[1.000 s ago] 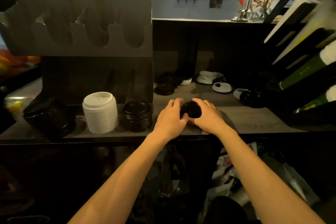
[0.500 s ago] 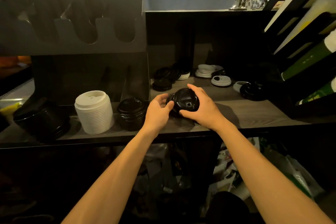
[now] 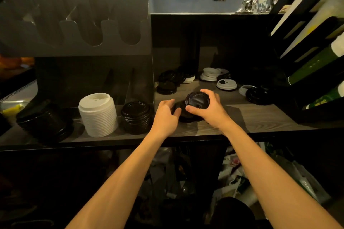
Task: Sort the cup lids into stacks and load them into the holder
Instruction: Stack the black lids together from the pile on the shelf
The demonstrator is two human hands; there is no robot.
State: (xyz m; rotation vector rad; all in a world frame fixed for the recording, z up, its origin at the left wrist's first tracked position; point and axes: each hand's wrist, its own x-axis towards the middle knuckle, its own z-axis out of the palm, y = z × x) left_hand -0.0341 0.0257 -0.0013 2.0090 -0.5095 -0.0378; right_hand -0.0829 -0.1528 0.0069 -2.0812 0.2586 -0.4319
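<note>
My right hand point(image 3: 210, 109) grips a black cup lid point(image 3: 197, 99), tilted so its top faces me, just above the wooden shelf point(image 3: 256, 115). My left hand point(image 3: 165, 113) curls its fingers round a low black stack of lids point(image 3: 183, 115) standing on the shelf right below that lid. To the left stand a white lid stack point(image 3: 97, 114), a short black lid stack point(image 3: 136, 116) and a wide black stack point(image 3: 44, 121). The grey slotted holder point(image 3: 78, 24) rises above them at upper left.
Loose lids lie at the back of the shelf: a black pile point(image 3: 170, 81), white lids point(image 3: 210, 74), a single white lid point(image 3: 226, 84) and a black lid point(image 3: 257, 95). A dark rack with sleeved cups point(image 3: 314, 65) slants at right. Bags and clutter fill the space under the shelf.
My right hand has lifted and tilted the black lid a little to the right. My left hand has dropped from that lid to the low black stack beneath it.
</note>
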